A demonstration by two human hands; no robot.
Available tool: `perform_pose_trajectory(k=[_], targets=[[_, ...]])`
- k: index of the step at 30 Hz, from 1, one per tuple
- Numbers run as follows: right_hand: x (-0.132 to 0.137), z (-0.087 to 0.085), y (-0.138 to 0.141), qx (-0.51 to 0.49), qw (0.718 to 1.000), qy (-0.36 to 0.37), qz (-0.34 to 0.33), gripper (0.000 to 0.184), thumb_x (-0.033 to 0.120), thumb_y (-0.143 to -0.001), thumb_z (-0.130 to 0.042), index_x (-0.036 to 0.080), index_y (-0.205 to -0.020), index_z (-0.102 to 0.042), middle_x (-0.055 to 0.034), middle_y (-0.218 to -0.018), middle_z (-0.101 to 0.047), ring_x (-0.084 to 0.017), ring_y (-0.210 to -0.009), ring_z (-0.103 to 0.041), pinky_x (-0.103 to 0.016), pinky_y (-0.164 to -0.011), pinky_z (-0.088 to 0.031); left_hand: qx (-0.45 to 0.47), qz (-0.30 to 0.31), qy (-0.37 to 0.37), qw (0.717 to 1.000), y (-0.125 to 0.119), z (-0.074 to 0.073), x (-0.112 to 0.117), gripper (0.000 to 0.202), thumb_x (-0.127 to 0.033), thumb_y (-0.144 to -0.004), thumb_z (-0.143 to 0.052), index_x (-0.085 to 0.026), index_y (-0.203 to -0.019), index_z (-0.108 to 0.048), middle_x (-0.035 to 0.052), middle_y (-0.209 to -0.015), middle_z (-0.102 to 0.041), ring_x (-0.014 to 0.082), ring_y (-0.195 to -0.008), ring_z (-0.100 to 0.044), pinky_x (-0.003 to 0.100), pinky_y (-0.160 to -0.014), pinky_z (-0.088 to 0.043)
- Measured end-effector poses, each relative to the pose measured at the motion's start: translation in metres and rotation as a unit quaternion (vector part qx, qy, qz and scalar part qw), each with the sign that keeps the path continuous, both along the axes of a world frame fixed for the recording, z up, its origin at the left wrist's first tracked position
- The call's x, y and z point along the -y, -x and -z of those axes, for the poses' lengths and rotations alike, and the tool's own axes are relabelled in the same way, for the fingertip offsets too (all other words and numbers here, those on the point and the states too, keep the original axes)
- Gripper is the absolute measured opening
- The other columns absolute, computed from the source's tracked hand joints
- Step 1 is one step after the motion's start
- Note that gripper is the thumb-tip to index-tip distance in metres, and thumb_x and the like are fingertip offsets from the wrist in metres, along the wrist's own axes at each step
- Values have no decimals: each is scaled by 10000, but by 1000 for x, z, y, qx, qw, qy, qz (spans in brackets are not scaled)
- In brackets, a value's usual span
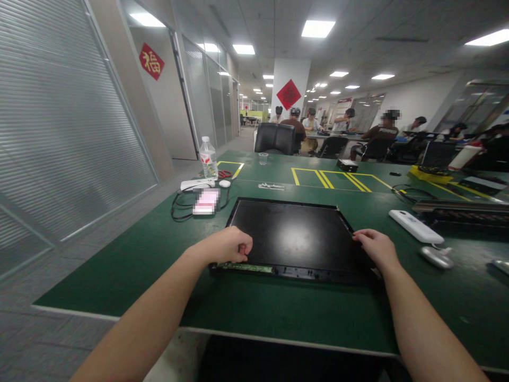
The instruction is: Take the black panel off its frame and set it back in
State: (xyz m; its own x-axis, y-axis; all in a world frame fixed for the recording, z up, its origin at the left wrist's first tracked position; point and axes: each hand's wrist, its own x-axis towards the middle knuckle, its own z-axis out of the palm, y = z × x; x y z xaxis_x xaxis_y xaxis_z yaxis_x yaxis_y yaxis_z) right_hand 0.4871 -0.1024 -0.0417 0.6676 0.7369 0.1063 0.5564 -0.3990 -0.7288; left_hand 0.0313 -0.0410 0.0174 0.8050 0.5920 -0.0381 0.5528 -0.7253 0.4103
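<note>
A flat black display panel (294, 236) lies face up on the green table (131, 265), with a strip of green circuit board along its near edge. My left hand (226, 245) rests on the panel's near left corner, fingers curled into a loose fist. My right hand (376, 248) lies on the panel's near right edge, fingers bent down over the rim. Neither hand lifts the panel.
A water bottle (208, 157), a white power strip (198, 184) with cables and a small clear cup (263, 158) stand at the back left. A white remote-like device (415, 226) and a grey mouse (436, 257) lie to the right. Several people sit at tables behind.
</note>
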Motion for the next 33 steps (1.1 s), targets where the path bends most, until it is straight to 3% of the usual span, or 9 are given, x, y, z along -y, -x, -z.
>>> perform_pose_trajectory(k=[9,25,29,33], targets=[[0,2,-1,4,1000,-7,-5,220,348,-685,-610,251,-786,-779,-53,-838,-793,-258,-810,-695,-372,-775,-480,16,-27,68,997,1,0,-4,159,-176,-740,-823,-189,-753,-666,-46,-655,-644,120,-609,-610,220,-604,-410],[0,2,-2,16,1000,-12,-4,194,353,-664,-614,260,-741,-766,-50,-813,-790,-264,-789,-697,-388,-775,-488,32,-2,65,997,1,9,-7,131,-264,-764,-793,-183,-800,-697,-26,-681,-630,125,-608,-578,233,-595,-418],[0,3,-3,10,1000,-9,-7,208,359,-674,-608,264,-760,-771,-42,-833,-794,-265,-804,-700,-392,-783,-483,55,-60,64,995,4,11,-12,243,-417,-803,-759,-184,-851,-707,-10,-706,-655,142,-641,-600,240,-600,-426],[-1,7,-6,-1,1000,-21,-9,215,358,-670,-612,258,-778,-769,-46,-817,-792,-265,-808,-704,-381,-760,-496,77,-189,1,979,12,11,-21,299,-480,-881,-642,-191,-866,-717,26,-753,-700,182,-709,-634,267,-623,-425]])
